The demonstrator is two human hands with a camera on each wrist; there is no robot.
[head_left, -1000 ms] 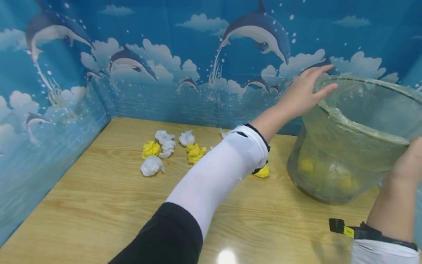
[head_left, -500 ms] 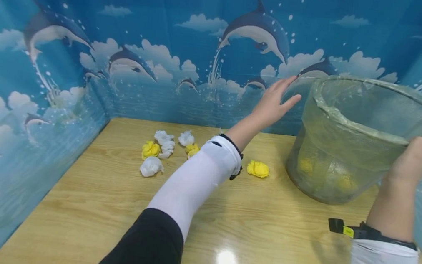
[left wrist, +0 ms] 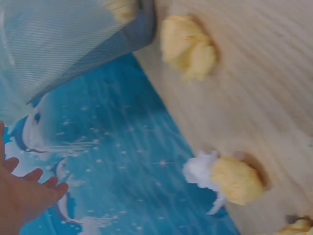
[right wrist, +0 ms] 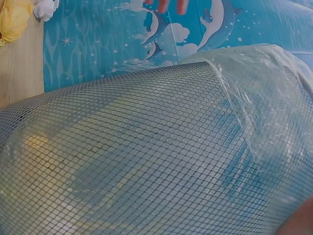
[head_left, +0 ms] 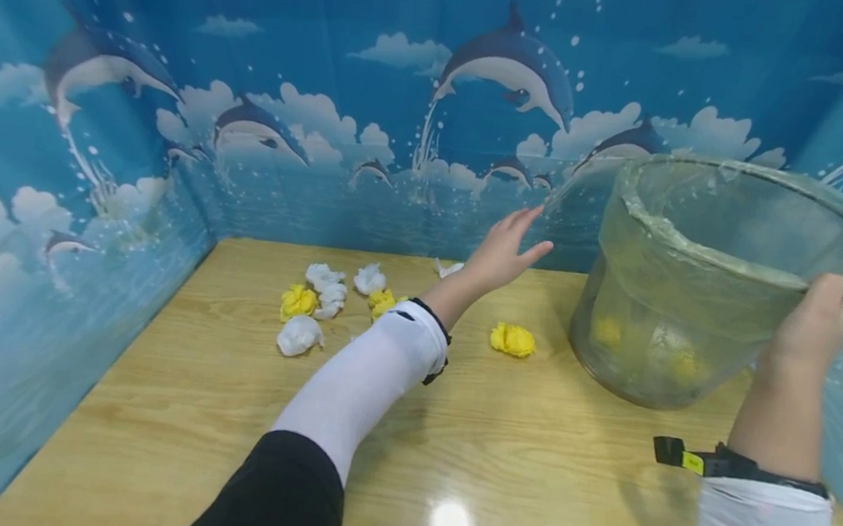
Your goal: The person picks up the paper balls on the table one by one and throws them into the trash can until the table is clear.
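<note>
The left hand point(head_left: 501, 255) hangs released over the far edge of the worktop point(head_left: 546, 474), fingers extended and grasping nothing. With twelve o'clock at the top of the head view, a yellow wad point(head_left: 512, 340) lies just off it at six o'clock. At three o'clock, apart from it, stands the mesh bin point(head_left: 633, 375), whose rim the right hand point(head_left: 815, 327) grips at the bin's own four o'clock. The bin should be light and its mesh fairly stiff, best held by the rim; the clear liner point(head_left: 689, 299) folded over it looks thin, slippery and easy to tear. Yellow wads show faintly inside. Toward eight to nine o'clock lie more wads, white point(head_left: 300, 336) and yellow point(head_left: 298, 302), probably soft, nearly weightless and safest pinched lightly around the sides.
</note>
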